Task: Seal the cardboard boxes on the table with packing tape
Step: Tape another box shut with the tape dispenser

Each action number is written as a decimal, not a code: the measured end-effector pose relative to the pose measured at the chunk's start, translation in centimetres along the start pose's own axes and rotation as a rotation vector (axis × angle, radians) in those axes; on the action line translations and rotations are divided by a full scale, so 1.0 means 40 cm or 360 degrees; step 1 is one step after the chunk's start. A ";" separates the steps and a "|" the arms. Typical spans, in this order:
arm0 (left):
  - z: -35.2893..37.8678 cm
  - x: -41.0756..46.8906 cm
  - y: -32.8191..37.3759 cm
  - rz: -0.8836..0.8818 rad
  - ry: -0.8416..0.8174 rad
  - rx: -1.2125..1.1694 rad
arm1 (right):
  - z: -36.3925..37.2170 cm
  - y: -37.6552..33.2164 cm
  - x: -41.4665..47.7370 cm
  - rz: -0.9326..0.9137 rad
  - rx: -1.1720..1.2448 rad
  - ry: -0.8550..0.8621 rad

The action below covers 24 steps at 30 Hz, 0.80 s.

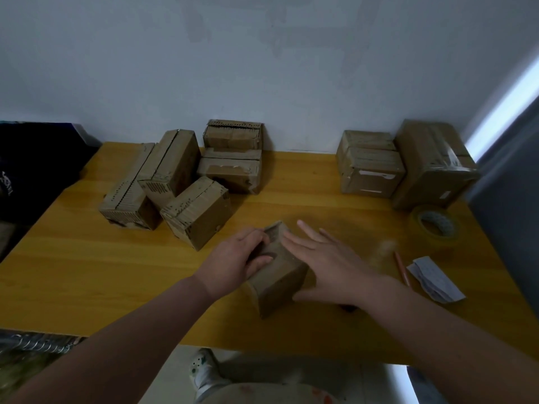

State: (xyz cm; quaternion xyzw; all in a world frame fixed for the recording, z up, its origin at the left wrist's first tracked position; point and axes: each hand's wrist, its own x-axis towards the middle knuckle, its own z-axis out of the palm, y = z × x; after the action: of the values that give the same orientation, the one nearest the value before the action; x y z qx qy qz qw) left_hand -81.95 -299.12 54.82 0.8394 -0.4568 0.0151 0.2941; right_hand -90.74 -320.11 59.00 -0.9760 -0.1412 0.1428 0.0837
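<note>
Dim room — pale wall (pixel 262 68), wooden table (pixel 87 272)

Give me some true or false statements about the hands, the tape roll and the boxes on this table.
1. The left hand grips the small box near the table's front. True.
2. The right hand holds the tape roll. False: its fingers are straight at the small box, and the roll lies on the table to the right, untouched.
3. A pencil lies beside folded paper. True.
4. The other boxes form one pile. False: one group of boxes sits back left, a second group back right.
</note>
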 end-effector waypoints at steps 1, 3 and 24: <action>-0.001 0.001 0.000 0.0008 -0.0004 -0.0002 | -0.009 0.005 0.008 0.0017 -0.0034 0.0007; -0.002 -0.001 0.000 0.0005 -0.0029 -0.0005 | -0.014 0.012 0.029 0.0051 -0.0051 -0.0027; -0.016 0.006 0.035 -0.0106 -0.0147 0.0080 | 0.046 0.019 -0.090 0.0128 0.0038 0.0205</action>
State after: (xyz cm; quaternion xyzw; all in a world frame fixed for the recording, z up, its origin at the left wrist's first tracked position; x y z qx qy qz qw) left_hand -82.75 -299.55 56.10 0.8611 -0.4411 -0.0221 0.2520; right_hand -94.39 -321.67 58.02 -0.9870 -0.0945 0.0846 0.0984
